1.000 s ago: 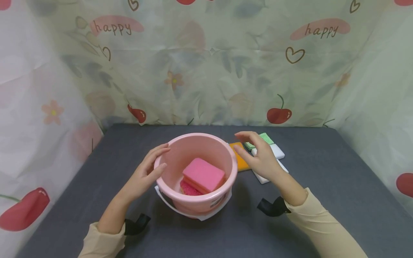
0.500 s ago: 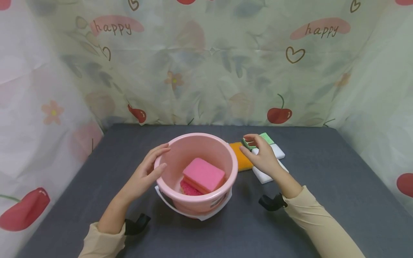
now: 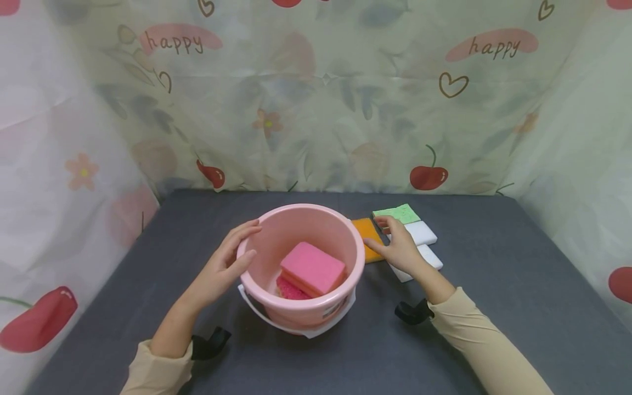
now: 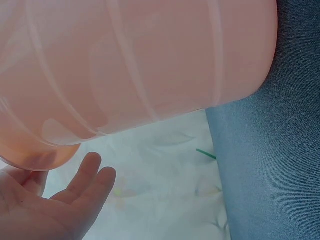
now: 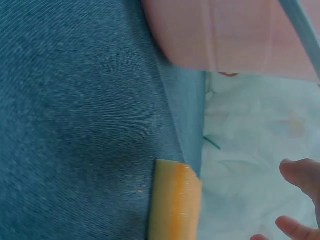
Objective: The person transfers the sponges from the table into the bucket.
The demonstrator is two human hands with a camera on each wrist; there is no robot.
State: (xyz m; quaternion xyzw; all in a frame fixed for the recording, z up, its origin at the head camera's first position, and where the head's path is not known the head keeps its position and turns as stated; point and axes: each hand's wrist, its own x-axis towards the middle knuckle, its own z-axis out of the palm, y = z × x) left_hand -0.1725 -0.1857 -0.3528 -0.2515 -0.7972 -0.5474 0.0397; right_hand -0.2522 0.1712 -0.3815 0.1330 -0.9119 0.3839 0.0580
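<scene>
A pink bucket (image 3: 283, 226) stands upright in the middle of the table. Inside it, a pink sponge (image 3: 313, 266) lies on top of a deeper pink textured sponge (image 3: 288, 289). My left hand (image 3: 219, 269) touches the bucket's left rim with relaxed fingers; its other fingers (image 4: 95, 192) extend apart from the wall. Over an orange sponge (image 3: 365, 226), right of the bucket, hovers my right hand (image 3: 402, 249), thumb and fingers apart and nothing between them. The right wrist view shows the orange sponge (image 5: 177, 205) on the cloth, clear of the fingertips (image 5: 300, 170).
Beyond my right hand lie a green sponge (image 3: 401, 213), a white sponge (image 3: 422, 233) and another white block (image 3: 432, 256), partly covered by the hand. The bucket's white handle (image 3: 316, 331) hangs down in front. Printed curtains (image 3: 326, 137) border the dark table (image 3: 494, 263).
My right hand has moved a little right and lower in the head view, uncovering more of the green sponge. The left hand and bucket have stayed in place.
</scene>
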